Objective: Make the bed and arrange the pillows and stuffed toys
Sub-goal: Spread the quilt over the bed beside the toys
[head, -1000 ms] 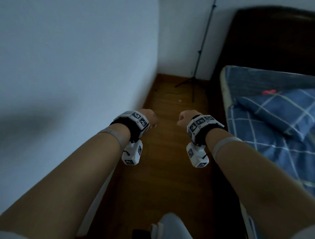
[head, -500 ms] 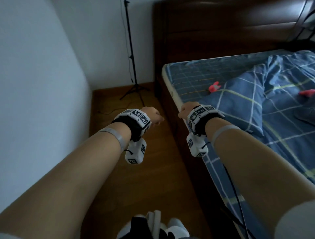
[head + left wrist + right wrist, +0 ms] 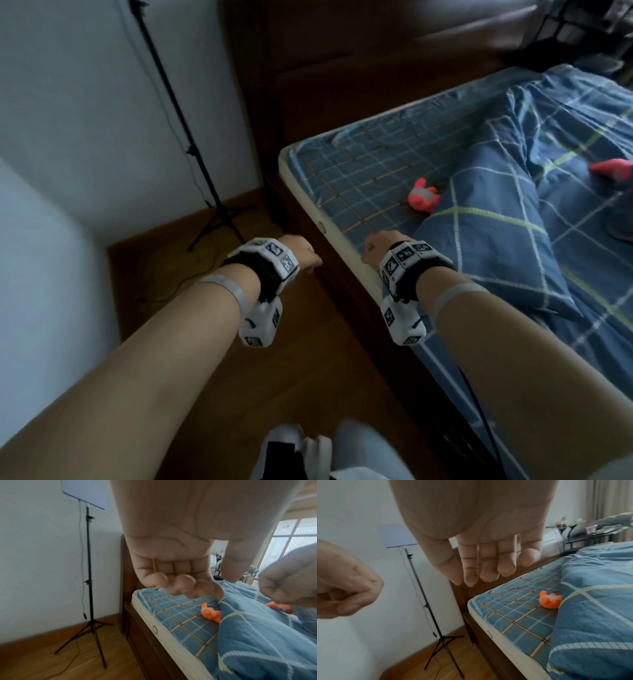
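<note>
The bed (image 3: 359, 178) has a blue checked sheet, bare near the headboard. A crumpled blue plaid duvet (image 3: 496, 246) covers the rest. A small orange stuffed toy (image 3: 421, 198) lies on the sheet at the duvet's edge; a second one (image 3: 613, 169) lies farther right among the folds. My left hand (image 3: 303, 253) hovers over the floor beside the bed frame, fingers curled into the palm (image 3: 180, 585), holding nothing. My right hand (image 3: 376, 245) hangs above the mattress edge, fingers relaxed (image 3: 488, 573) and empty. No pillow can be told apart.
A black light stand on a tripod (image 3: 205, 192) stands in the corner with a cable on the wooden floor (image 3: 308, 359). A dark wooden headboard (image 3: 342, 68) rises behind the bed. A white wall runs on the left. A cluttered side table (image 3: 590, 531) sits beyond.
The view has swung right from the wall and floor onto the bed. Both hands stay held out in front, the right one now over the mattress edge.
</note>
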The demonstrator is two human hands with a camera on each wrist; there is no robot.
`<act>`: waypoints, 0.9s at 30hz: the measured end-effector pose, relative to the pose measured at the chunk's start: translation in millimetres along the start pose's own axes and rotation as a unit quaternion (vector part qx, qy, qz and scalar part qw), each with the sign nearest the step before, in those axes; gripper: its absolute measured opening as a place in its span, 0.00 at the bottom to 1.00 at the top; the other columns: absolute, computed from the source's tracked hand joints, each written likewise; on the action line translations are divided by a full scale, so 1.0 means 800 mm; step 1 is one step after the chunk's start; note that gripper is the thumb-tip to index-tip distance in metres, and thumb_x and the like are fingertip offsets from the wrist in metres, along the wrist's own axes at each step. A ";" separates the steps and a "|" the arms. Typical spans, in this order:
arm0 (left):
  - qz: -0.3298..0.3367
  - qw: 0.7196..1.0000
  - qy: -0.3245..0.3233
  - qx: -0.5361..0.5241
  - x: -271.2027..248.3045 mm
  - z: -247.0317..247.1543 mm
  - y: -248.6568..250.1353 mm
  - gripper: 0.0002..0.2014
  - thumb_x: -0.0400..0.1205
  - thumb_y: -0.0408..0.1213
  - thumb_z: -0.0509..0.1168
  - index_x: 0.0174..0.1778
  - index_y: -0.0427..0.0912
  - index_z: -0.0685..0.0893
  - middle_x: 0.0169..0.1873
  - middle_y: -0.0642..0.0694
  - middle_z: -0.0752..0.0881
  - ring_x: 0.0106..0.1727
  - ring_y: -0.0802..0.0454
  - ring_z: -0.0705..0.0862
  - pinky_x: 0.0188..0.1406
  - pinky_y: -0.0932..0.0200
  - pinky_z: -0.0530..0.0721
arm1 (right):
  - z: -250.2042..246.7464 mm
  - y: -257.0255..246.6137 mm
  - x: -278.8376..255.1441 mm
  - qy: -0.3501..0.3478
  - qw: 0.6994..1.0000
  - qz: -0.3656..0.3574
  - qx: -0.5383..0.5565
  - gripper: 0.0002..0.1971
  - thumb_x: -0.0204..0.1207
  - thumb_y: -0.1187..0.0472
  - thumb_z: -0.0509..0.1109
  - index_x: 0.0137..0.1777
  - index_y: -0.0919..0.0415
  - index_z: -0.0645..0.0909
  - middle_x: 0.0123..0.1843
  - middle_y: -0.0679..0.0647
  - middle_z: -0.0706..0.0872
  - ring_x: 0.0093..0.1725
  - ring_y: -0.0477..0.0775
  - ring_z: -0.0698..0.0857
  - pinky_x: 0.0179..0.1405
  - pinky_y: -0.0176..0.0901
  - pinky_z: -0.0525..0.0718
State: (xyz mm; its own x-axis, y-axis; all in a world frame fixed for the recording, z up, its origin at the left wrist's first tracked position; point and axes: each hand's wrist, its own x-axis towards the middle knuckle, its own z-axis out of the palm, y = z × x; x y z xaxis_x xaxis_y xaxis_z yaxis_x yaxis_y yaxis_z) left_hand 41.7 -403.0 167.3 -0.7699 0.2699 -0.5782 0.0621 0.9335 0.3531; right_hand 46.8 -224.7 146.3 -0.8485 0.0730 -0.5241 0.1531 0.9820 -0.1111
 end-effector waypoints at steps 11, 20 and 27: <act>0.092 0.992 -0.085 -0.016 0.318 -0.069 0.124 0.14 0.82 0.44 0.61 0.32 0.43 0.81 0.37 0.44 0.85 0.42 0.50 0.81 0.43 0.60 0.77 | -0.049 0.166 0.217 0.027 0.964 0.181 0.195 0.13 0.70 0.50 0.66 0.51 0.55 0.83 0.55 0.60 0.86 0.54 0.64 0.84 0.59 0.53 0.83; 0.089 0.982 -0.158 0.046 0.549 -0.060 0.192 0.13 0.80 0.41 0.63 0.29 0.48 0.79 0.33 0.46 0.83 0.35 0.53 0.81 0.33 0.64 0.75 | -0.001 0.268 0.351 0.117 0.833 0.408 0.354 0.31 0.72 0.57 0.71 0.73 0.52 0.63 0.74 0.61 0.63 0.74 0.64 0.65 0.71 0.58 0.70; 0.157 0.978 -0.133 0.019 0.736 -0.005 0.274 0.36 0.75 0.39 0.72 0.78 0.51 0.64 0.68 0.35 0.72 0.69 0.37 0.76 0.65 0.48 0.78 | 0.095 0.315 0.426 0.044 0.779 0.464 0.419 0.39 0.72 0.39 0.68 0.79 0.35 0.52 0.84 0.52 0.48 0.82 0.61 0.54 0.78 0.62 0.59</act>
State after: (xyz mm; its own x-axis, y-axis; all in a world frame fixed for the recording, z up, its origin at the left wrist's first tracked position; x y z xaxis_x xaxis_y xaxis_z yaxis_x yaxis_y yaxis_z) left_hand -400.8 -40.6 -92.8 -0.5168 0.5922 -0.6182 0.2963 0.8012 0.5198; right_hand -165.5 34.6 -124.4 -0.2019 0.7310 -0.6518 0.9671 0.0437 -0.2506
